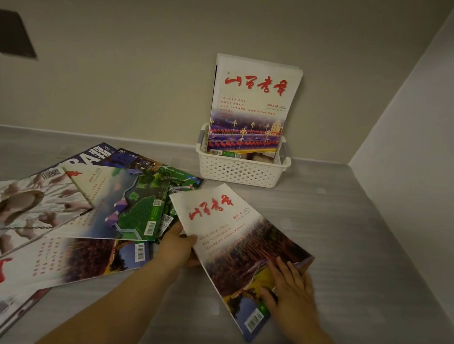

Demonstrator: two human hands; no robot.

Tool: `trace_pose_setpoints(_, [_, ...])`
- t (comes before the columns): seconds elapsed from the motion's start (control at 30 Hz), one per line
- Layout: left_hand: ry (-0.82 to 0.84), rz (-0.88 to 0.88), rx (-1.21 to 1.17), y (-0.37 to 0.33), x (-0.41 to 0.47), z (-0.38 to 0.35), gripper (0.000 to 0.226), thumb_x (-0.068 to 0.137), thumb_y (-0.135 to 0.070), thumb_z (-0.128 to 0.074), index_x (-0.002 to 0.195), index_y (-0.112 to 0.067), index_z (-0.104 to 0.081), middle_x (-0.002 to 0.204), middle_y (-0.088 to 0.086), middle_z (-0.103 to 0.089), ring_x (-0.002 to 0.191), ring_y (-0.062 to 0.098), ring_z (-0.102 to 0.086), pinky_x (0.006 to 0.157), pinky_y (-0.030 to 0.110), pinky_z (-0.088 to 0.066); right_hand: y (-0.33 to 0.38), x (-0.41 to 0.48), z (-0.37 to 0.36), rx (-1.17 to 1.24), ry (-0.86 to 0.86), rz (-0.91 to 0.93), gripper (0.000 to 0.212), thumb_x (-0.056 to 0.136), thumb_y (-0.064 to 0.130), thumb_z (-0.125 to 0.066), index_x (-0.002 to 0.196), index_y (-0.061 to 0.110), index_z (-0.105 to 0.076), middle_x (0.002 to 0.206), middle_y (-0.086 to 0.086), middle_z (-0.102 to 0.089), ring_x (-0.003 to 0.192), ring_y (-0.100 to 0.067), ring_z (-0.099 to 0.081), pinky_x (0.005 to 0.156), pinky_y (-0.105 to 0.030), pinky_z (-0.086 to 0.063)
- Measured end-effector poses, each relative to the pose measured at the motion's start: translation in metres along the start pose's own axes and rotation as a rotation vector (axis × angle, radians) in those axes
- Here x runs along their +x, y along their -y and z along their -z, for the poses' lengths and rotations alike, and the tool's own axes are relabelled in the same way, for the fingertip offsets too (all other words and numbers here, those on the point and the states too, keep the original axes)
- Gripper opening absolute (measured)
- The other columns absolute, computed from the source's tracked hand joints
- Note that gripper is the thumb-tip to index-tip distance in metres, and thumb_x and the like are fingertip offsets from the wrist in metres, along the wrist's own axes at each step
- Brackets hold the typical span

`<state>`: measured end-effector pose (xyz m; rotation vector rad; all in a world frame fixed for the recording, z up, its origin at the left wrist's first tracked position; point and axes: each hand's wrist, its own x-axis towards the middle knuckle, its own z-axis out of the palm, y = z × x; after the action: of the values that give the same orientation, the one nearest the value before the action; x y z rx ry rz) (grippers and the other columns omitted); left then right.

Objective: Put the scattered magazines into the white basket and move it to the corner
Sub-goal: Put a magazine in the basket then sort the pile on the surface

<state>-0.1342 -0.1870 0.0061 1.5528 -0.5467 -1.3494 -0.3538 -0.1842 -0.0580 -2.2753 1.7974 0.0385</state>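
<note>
1. Lying tilted on the grey floor (352,239), a magazine with red title lettering (241,245) is gripped at two of its edges.
2. Its left edge is pinched by the left hand (178,246): the thumb is laid on the cover and the fingers are tucked underneath, out of sight.
3. Its lower right part is pressed by the right hand (291,287), whose fingers (280,268) are laid flat and slightly spread on the cover, tips pointed toward the middle of the page.
4. A white basket (241,170) is placed against the wall (147,67), just beyond the held magazine and short of the corner.
5. One upright magazine (251,105) is stood in the basket and leaned on the wall.
6. Several more magazines (72,212) are spread overlapping on the floor to the left, close beside the left hand.
</note>
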Motion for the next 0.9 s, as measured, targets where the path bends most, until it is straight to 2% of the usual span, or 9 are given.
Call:
trace_pose_setpoints(0.13, [0.136, -0.191, 0.041, -0.019, -0.010, -0.002, 0.028, 0.090, 0.002, -0.040, 0.108, -0.016, -0.050, 0.105, 0.010, -0.057, 0.081, 0.025, -0.059, 0.047, 0.027, -0.055, -0.002, 0.004, 0.011, 0.217, -0.145, -0.044, 0.065, 0.088, 0.043, -0.044, 0.142, 0.024, -0.013, 0.154, 0.001, -0.011, 0.141, -0.016, -0.011, 0.115, -0.035, -0.002])
trace_pose_setpoints(0.27, [0.267, -0.380, 0.099, -0.042, -0.017, -0.002, 0.030, 0.089, 0.000, -0.041, 0.097, -0.025, -0.054, 0.094, 0.000, -0.064, 0.076, 0.010, -0.064, 0.052, 0.022, -0.056, -0.005, 0.020, 0.040, 0.668, -0.362, -0.153, 0.072, 0.082, 0.022, -0.062, 0.141, 0.015, -0.021, 0.148, -0.012, -0.030, 0.134, -0.029, -0.030, 0.111, -0.043, -0.028])
trace_pose_setpoints(0.37, [0.324, -0.520, 0.170, -0.062, -0.020, -0.001, 0.035, 0.088, -0.001, -0.043, 0.091, -0.033, -0.056, 0.091, -0.012, -0.065, 0.076, 0.003, -0.065, 0.056, 0.019, -0.057, -0.009, 0.035, 0.069, 0.832, -0.471, -0.237, 0.074, 0.079, 0.014, -0.066, 0.140, 0.011, -0.024, 0.143, -0.014, -0.038, 0.130, -0.031, -0.036, 0.107, -0.042, -0.032])
trace_pose_setpoints(0.43, [0.341, -0.580, 0.206, -0.074, -0.020, 0.000, 0.035, 0.088, -0.002, -0.043, 0.091, -0.035, -0.055, 0.092, -0.013, -0.064, 0.081, 0.004, -0.063, 0.058, 0.019, -0.057, -0.011, 0.045, 0.087, 0.985, -0.444, -0.227, 0.062, 0.081, 0.010, -0.063, 0.135, 0.014, -0.033, 0.131, -0.009, -0.048, 0.122, -0.027, -0.044, 0.099, -0.038, -0.041])
trace_pose_setpoints(0.5, [0.335, -0.624, 0.229, -0.084, -0.017, 0.002, 0.035, 0.088, -0.002, -0.043, 0.092, -0.034, -0.055, 0.094, -0.011, -0.063, 0.085, 0.006, -0.063, 0.061, 0.020, -0.058, -0.009, 0.052, 0.103, 1.174, -0.334, -0.146, 0.040, 0.083, 0.004, -0.058, 0.121, 0.014, -0.047, 0.112, -0.005, -0.053, 0.103, -0.018, -0.052, 0.077, -0.023, -0.048])
trace_pose_setpoints(0.57, [0.307, -0.653, 0.226, -0.094, -0.012, 0.002, 0.034, 0.088, 0.000, -0.043, 0.095, -0.031, -0.054, 0.098, -0.005, -0.063, 0.090, 0.013, -0.062, 0.066, 0.023, -0.058, -0.006, 0.061, 0.116, 1.209, -0.310, -0.122, 0.027, 0.084, -0.002, -0.053, 0.110, 0.007, -0.054, 0.103, -0.006, -0.056, 0.090, -0.018, -0.053, 0.061, -0.013, -0.045])
trace_pose_setpoints(0.67, [0.227, -0.717, 0.251, -0.118, -0.003, -0.004, 0.030, 0.088, 0.002, -0.043, 0.108, -0.018, -0.055, 0.102, 0.000, -0.060, 0.095, 0.019, -0.058, 0.070, 0.024, -0.055, 0.000, 0.075, 0.134, 1.166, -0.376, -0.100, 0.016, 0.084, -0.005, -0.051, 0.095, 0.004, -0.058, 0.093, -0.008, -0.059, 0.073, -0.013, -0.056, 0.048, -0.004, -0.044])
trace_pose_setpoints(0.77, [0.158, -0.803, 0.246, -0.155, 0.007, -0.010, 0.030, 0.088, 0.002, -0.043, 0.116, -0.003, -0.052, 0.104, 0.004, -0.057, 0.095, 0.022, -0.056, 0.070, 0.028, -0.052, 0.012, 0.094, 0.161, 1.173, -0.472, -0.067, 0.016, 0.085, -0.003, -0.052, 0.097, 0.003, -0.060, 0.093, -0.007, -0.059, 0.068, -0.006, -0.054, 0.046, -0.001, -0.043])
trace_pose_setpoints(0.9, [0.076, -0.918, 0.220, -0.211, 0.023, -0.021, 0.028, 0.088, 0.002, -0.043, 0.115, -0.001, -0.052, 0.104, 0.004, -0.056, 0.097, 0.021, -0.055, 0.079, 0.037, -0.051, 0.025, 0.125, 0.201, 1.134, -0.588, 0.037, 0.017, 0.084, -0.002, -0.054, 0.098, 0.001, -0.063, 0.083, 0.002, -0.061, 0.057, 0.007, -0.057, 0.047, 0.001, -0.041])
